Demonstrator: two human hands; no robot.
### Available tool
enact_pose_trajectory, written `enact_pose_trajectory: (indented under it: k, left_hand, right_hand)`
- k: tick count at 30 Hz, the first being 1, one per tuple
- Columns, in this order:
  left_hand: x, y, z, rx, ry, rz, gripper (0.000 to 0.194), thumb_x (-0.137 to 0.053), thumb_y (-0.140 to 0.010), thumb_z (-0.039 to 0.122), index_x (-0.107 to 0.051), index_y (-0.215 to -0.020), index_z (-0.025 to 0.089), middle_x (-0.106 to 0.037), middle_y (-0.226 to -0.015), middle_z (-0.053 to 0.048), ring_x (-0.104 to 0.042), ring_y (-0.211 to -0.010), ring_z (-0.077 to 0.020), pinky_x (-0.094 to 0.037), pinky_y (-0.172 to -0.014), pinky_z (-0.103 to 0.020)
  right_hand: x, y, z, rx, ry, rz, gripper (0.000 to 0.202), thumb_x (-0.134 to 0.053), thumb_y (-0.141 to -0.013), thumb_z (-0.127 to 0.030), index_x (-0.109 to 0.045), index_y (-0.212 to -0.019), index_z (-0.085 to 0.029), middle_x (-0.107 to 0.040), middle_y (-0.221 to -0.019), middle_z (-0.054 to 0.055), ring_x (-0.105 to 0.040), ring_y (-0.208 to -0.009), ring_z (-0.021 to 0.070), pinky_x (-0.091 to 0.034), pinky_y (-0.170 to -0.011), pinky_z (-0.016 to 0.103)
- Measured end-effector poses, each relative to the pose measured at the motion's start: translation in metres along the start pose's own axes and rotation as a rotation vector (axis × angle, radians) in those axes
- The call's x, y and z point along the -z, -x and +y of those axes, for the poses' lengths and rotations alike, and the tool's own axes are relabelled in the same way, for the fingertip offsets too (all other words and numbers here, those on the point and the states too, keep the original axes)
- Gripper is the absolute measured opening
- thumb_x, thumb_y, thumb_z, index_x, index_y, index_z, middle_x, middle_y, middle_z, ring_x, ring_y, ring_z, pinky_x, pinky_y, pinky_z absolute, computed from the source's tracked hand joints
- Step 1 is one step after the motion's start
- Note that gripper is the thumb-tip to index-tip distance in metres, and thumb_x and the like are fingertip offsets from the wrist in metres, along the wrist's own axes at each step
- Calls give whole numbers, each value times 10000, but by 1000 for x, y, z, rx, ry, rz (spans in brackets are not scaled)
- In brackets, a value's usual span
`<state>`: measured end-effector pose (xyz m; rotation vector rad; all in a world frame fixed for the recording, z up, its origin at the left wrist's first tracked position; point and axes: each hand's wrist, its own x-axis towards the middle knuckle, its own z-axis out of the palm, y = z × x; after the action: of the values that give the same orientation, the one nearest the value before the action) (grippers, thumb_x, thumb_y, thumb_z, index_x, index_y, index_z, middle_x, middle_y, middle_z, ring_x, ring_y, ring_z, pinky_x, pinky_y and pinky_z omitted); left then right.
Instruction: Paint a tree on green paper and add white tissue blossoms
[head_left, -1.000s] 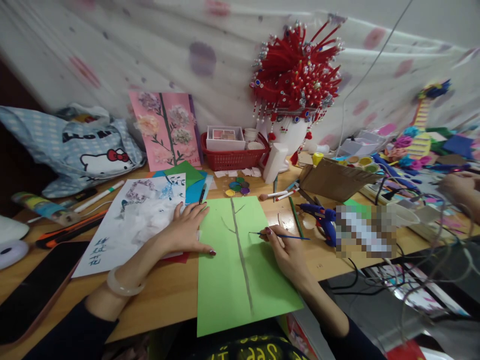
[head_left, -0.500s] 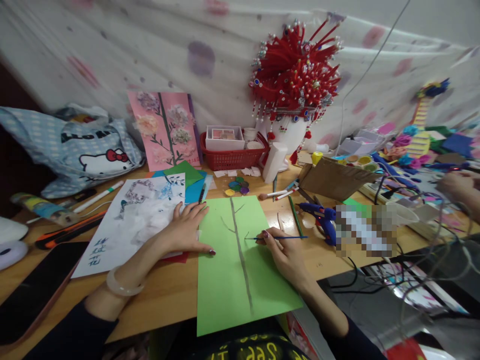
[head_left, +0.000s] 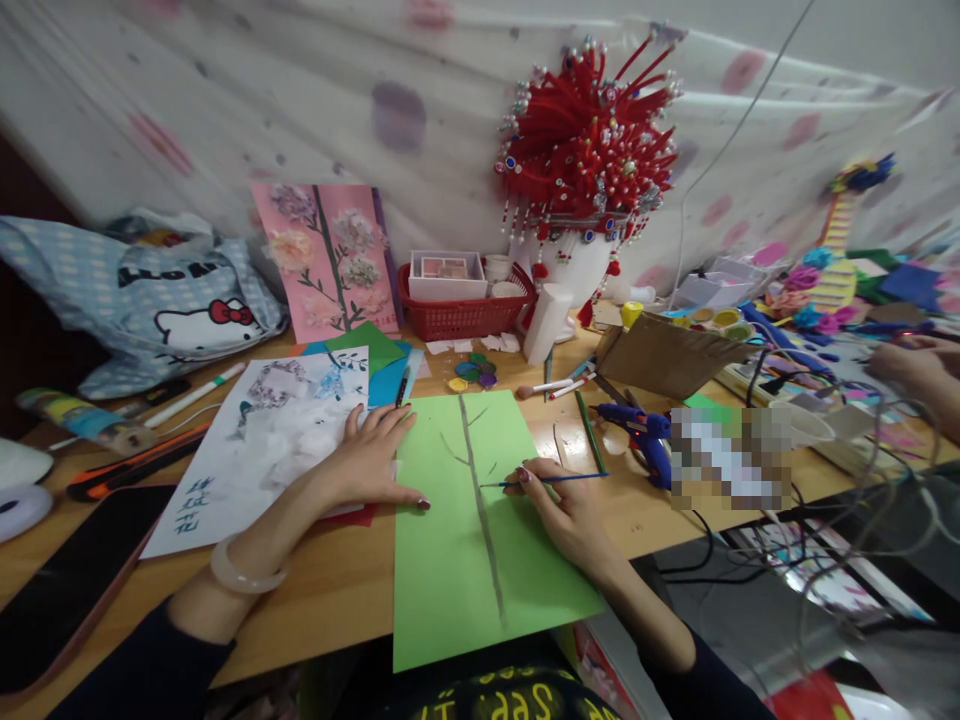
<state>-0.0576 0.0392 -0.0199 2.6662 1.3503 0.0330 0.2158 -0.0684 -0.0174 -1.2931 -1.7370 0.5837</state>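
A light green sheet (head_left: 442,560) lies on the wooden table in front of me, bearing a dark painted stem with a few thin side strokes. My right hand (head_left: 559,500) pinches a thin blue paintbrush (head_left: 577,478), its tip touching or just over the sheet, right beside the stem. Fingers spread, my left hand (head_left: 375,460) rests flat across the left edge of the green sheet and the white sheet (head_left: 225,480) with painted flowers. Behind them a pink flower picture (head_left: 300,295) leans against the curtain.
A red basket (head_left: 457,318) and a red beaded headdress (head_left: 600,160) stand at the back. To the right are a blue glue gun (head_left: 637,425), cardboard (head_left: 667,355) and cables. A phone (head_left: 75,580) lies at left. Another person's hand (head_left: 915,370) shows at far right.
My right hand has shifted slightly left with the brush, whose tip has moved left and down to the stem. My left hand has stayed in place.
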Motion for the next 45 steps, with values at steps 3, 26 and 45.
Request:
enact_pose_trajectory:
  k: [3,26,45]
  left_hand:
    - [0,0,0,3,4,-3,1216,-547,-488,883,-290,-1465,206,-253,-1538,-149,-213,-1369,-423,14,-1104,-592]
    - [1,1,1,4,12,-10,1222,-551,-493,878,-289,-1466,187,-249,-1538,-156,-206,-1371,-425,25,-1101,-602]
    - [1,1,1,1,-3,12,1202,-554,-496,872,-292,-1465,212,-270,-1530,-155,-214,-1362,-437,-3,-1099,-606]
  right_hand:
    - [0,-1,-3,15,17,6,262,-448,-941,-321,-633,-811,-191,-684,-767,50,-639,-754,183,-485,-700,312]
    - [0,-4,5,21,145,120,288,-415,-954,-344,-609,-791,-206,-650,-770,62,-607,-773,210,-469,-698,328]
    - [3,-8,8,79,312,172,258,-416,-947,-287,-592,-773,-217,-657,-731,48,-587,-705,204,-439,-792,375]
